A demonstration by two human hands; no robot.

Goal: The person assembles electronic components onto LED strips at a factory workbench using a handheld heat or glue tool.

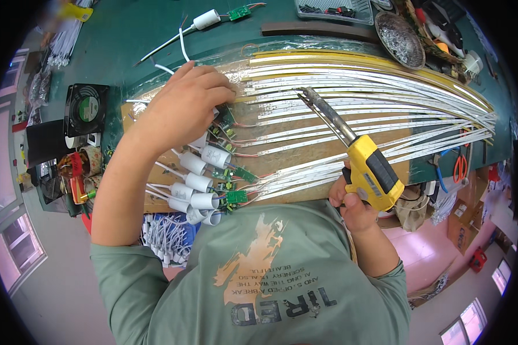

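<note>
A: Where are the hands?

B: The right hand (351, 201) is wrapped tight around the grip of a yellow soldering gun (374, 172), low at the near edge of the surface (126, 40). The gun's long metal tip (322, 112) points up and away, over the LED strips (357, 109), and I cannot tell whether it touches them.

A: And the left hand?

B: The left hand (184, 106) lies palm down with its fingers curled, pressing on the near ends of the strips. What is under the fingers is hidden, so I cannot tell whether it pinches anything.

A: How do the strips lie?

B: They are many pale, thin bands spread like a fan on a brown board (305, 149), gathered at the left and running off to the right in a curved sheaf.

A: What is just below the left hand?

B: A row of white cylindrical caps (204, 184) on white leads, each beside a small green circuit board (236, 196) with red wires going to the strips.

A: Anything else around?

B: A black square fan (86, 108) stands to the left of the board. At the far edge sit a round metal dish (400, 39) and a grey tray (334, 10). Orange-handled scissors (460, 168) lie at the right.
</note>
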